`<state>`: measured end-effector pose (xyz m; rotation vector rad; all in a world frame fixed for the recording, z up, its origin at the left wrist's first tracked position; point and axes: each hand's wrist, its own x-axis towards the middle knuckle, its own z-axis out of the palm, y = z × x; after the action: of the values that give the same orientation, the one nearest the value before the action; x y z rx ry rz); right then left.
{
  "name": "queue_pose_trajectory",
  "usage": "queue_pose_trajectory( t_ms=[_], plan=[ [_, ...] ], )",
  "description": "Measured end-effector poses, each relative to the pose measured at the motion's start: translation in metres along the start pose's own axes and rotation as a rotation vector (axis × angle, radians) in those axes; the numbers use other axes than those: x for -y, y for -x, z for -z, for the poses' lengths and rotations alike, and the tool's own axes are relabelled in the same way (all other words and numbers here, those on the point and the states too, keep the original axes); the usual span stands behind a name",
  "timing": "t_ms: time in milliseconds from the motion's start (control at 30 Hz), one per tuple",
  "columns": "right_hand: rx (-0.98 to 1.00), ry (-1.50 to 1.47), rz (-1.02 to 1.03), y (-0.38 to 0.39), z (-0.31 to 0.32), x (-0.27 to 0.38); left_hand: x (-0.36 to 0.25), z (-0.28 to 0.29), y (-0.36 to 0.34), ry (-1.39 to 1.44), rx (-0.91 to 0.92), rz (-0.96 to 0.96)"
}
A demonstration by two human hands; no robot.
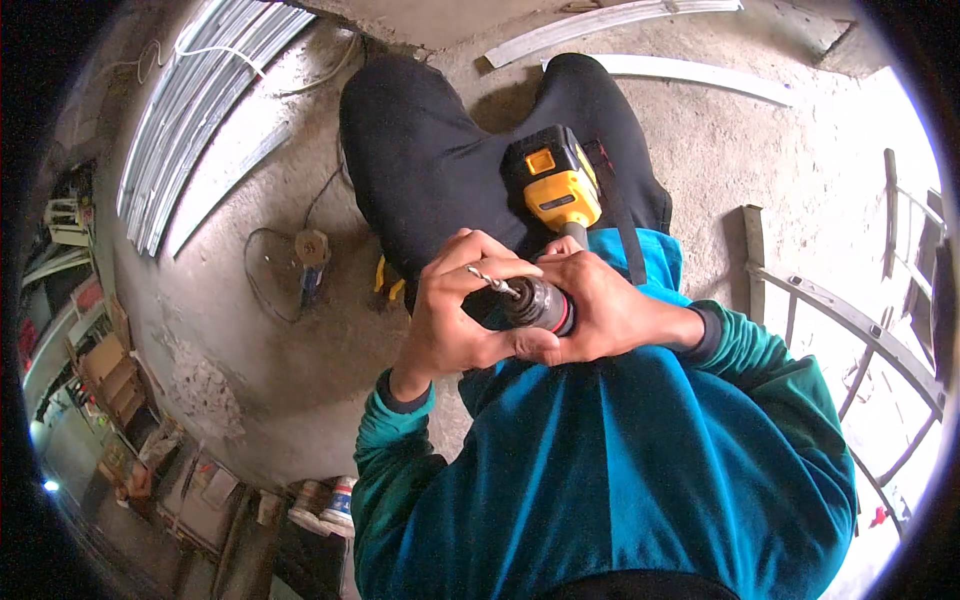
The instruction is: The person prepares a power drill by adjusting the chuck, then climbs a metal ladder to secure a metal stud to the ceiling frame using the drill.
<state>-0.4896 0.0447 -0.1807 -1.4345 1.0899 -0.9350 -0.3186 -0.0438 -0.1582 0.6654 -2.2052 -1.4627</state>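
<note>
A yellow and black cordless drill (563,200) lies in my lap across my dark trousers, battery toward my knees, chuck toward me. A twisted silver drill bit (495,283) sticks out of its black chuck (530,308), which has a red ring. My left hand (470,300) is closed on the chuck, thumb below it and fingers curled above, beside the bit. My right hand (595,305) wraps round the front of the drill from the right and hides part of its body. A black strap (625,230) runs beside the drill.
Metal profiles (190,110) are stacked at upper left, with more strips (610,30) at the top. A corded power tool (310,270) and a yellow item (385,280) sit on the concrete floor (230,320) at my left. A metal frame (845,315) stands at right, clutter and buckets (335,505) at lower left.
</note>
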Motion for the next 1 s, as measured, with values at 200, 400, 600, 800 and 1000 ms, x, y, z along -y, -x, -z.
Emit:
queue_pose_trajectory(
  t_ms=[200, 400, 600, 800, 1000],
  plan=[
    [0.094, 0.042, -0.03, 0.002, -0.001, -0.001, 0.016, 0.01, -0.01, 0.085, 0.258, -0.148],
    [0.082, -0.145, 0.019, 0.003, 0.016, -0.002, 0.01, 0.014, -0.014, 0.116, 0.174, -0.139],
    [0.285, -0.302, -0.141, -0.008, 0.04, 0.007, 0.015, 0.015, -0.024, 0.146, 0.198, -0.174],
    [0.221, -0.292, -0.184, -0.005, 0.037, 0.014, 0.018, 0.0, -0.016, 0.453, 0.197, -0.119],
    [0.078, -0.125, -0.077, -0.006, 0.029, 0.022, 0.024, -0.013, 0.0, 0.537, 0.078, -0.06]
  ],
)
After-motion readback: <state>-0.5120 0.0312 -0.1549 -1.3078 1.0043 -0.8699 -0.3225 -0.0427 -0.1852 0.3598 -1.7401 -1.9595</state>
